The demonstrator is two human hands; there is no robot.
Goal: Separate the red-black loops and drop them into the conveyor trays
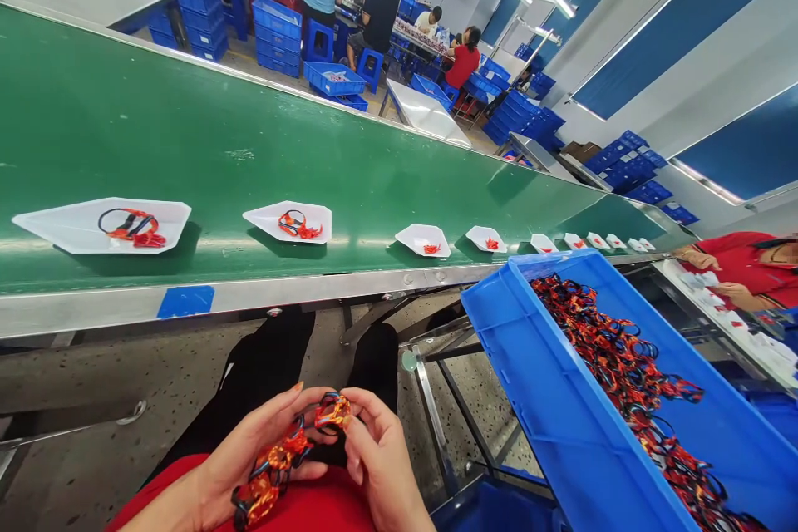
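Over my lap, my left hand (249, 453) is curled round a row of small looped bundles (269, 465), orange-red and black and wire-like. The thumb and fingers of my right hand (377, 445) pinch one similar looped bundle (333, 411) at the end of that row. Both hands are close together, and the fingers partly hide the bundles. Ahead, on the green conveyor belt (362, 158), white paper trays (68, 224) with pointed ends stand in a line, with red-and-black pieces in them.
To my right stands a blue plastic bin (529, 374) holding a heap of looped bundles (617, 366). The belt's metal edge (349, 283) crosses in front of me. A co-worker in a red shirt (748, 266) sits at far right. Other people and stacked blue crates (278, 37) are beyond the belt.
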